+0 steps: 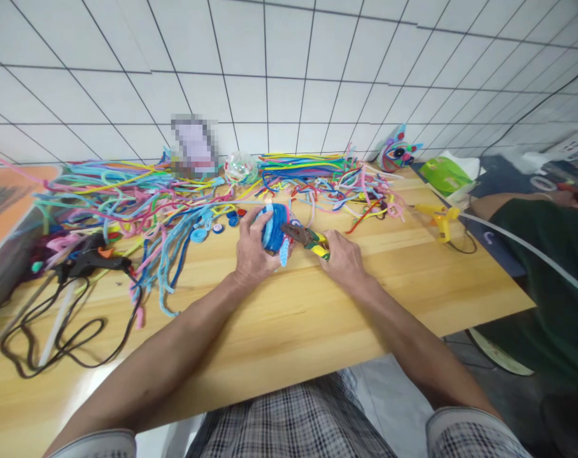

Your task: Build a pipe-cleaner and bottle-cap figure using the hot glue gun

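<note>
My left hand [254, 248] is wrapped round a blue pipe-cleaner craft piece [275, 230], its coiled stems showing between my fingers. A light blue twisted bit [284, 252] sticks out at the lower right of the piece. In my right hand [342, 257] are pliers [304, 238] with yellow and green handles. The jaws point left and reach the right side of the blue piece; whether they grip anything I cannot tell. Just left of my left hand lie small coiled discs, among them a light blue one [198, 235] and a white-centred one [217, 228].
Loose pipe cleaners [126, 197] spread along the table's wall side. A black glue gun [95, 257] with a looping cord lies left, a yellow glue gun [439, 219] right. A finished-looking colourful animal head [398, 152] stands by the wall. A person in dark green [551, 254] sits at the right.
</note>
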A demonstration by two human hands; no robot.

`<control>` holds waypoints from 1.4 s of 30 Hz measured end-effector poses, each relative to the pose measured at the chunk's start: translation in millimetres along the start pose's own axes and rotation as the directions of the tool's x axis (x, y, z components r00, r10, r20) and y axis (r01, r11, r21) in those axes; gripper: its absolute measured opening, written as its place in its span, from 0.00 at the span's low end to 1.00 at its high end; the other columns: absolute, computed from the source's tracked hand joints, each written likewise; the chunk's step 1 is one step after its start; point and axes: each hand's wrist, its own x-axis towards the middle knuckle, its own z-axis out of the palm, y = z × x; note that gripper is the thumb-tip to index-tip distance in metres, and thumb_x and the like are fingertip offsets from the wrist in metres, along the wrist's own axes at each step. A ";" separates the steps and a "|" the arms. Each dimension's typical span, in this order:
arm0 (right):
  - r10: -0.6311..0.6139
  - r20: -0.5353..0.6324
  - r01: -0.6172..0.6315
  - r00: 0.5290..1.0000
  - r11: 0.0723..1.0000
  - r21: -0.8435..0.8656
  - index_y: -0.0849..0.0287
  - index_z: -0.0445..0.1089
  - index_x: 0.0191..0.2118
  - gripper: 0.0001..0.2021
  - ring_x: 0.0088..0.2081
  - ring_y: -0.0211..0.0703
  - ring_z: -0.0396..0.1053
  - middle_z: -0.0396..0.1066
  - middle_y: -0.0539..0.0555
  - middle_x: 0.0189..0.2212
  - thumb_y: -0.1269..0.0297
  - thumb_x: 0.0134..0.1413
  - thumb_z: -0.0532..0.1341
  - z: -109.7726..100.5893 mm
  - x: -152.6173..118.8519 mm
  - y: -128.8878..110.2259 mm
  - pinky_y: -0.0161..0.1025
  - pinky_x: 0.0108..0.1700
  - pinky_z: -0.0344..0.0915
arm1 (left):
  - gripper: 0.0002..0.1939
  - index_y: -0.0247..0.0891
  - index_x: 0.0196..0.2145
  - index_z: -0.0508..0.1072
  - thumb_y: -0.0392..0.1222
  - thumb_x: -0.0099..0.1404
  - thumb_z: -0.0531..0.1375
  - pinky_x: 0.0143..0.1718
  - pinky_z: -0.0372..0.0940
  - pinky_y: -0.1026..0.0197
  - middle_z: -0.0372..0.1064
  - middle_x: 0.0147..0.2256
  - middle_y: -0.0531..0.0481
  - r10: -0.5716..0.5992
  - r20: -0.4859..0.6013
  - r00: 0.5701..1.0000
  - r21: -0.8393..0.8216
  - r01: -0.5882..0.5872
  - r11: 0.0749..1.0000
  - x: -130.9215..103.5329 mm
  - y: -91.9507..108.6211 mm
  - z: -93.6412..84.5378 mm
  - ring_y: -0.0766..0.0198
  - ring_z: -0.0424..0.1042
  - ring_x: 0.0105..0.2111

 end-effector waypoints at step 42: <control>0.226 0.162 -0.209 0.961 0.971 -0.114 0.56 0.79 0.54 0.18 0.52 0.63 0.78 0.80 0.64 0.51 0.53 0.62 0.67 -57.2 1.1 71.9 0.54 0.51 0.73 | 0.43 0.44 0.67 0.60 0.48 0.60 0.74 0.68 0.66 0.38 0.60 0.65 0.36 -0.209 0.061 0.976 -0.011 0.210 0.978 4.3 -5.8 8.5 0.42 0.64 0.67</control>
